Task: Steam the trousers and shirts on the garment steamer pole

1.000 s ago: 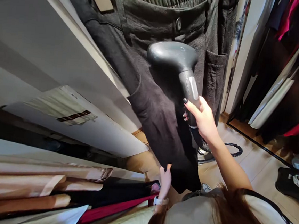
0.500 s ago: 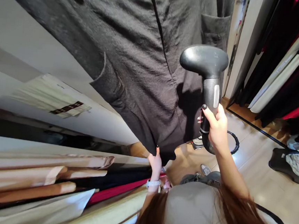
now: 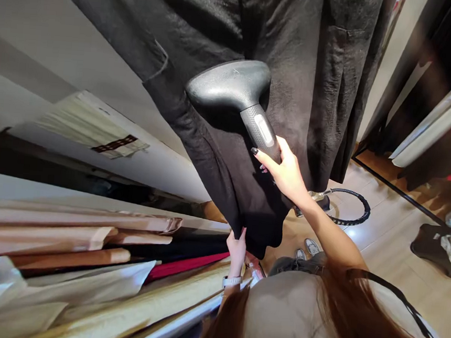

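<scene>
A dark grey garment with pockets, seemingly trousers (image 3: 287, 90), hangs in front of me from the top of the view. My right hand (image 3: 286, 171) is wrapped round the handle of a black garment steamer (image 3: 232, 88). The steamer's head is tilted to the left and lies over the cloth; whether it touches I cannot tell. Lower down, my left hand (image 3: 237, 246) pinches the bottom edge of the trousers, thumb on the near side. Its other fingers are partly behind the cloth.
Several garments (image 3: 65, 234) hang at the lower left, and more clothes (image 3: 439, 114) hang at the right. The steamer's ribbed hose (image 3: 357, 220) loops above the wooden floor (image 3: 379, 256). A dark item with pale cloth (image 3: 439, 251) lies at the far right. A pale panel (image 3: 95, 123) is at left.
My right hand has swung the steamer leftward across the trousers and tilted its head to the left. The trouser legs have spread apart on the right. My left hand keeps its hold on the hem.
</scene>
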`<state>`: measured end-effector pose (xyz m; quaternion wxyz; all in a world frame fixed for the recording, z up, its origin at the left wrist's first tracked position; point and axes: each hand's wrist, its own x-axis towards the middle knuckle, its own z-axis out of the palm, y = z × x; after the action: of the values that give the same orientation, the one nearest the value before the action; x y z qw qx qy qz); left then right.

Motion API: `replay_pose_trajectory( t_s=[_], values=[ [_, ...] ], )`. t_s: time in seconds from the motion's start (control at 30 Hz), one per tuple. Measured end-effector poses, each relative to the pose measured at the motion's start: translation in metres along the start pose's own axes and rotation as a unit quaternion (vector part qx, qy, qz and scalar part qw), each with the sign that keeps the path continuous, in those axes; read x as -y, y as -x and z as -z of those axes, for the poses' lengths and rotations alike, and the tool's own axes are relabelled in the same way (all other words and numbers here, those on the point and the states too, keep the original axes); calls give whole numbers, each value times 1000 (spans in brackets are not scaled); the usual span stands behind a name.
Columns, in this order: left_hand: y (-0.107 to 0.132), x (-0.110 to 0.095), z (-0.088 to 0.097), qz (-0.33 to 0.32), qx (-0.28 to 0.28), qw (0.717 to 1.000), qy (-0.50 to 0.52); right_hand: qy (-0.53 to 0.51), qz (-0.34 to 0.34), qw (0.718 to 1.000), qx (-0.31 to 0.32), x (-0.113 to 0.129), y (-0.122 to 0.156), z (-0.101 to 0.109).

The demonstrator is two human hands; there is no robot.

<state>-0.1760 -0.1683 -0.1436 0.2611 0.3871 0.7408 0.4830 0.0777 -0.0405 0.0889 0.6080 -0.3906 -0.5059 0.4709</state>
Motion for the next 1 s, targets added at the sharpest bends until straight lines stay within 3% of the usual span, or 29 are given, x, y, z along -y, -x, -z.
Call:
replay_pose_trajectory(
  t_s=[0.33,0.7,1.0],
  values=[
    [20,-11,17,22,37,999,-11,-2,-34,999,19,-36,8,-11],
    [34,-12,17,55,50,997,-25,61,-124,988,65,-72,29,-22],
    [34,-16,17,66,36,997,-24,100,-150,980,82,-90,52,-22]
  ],
)
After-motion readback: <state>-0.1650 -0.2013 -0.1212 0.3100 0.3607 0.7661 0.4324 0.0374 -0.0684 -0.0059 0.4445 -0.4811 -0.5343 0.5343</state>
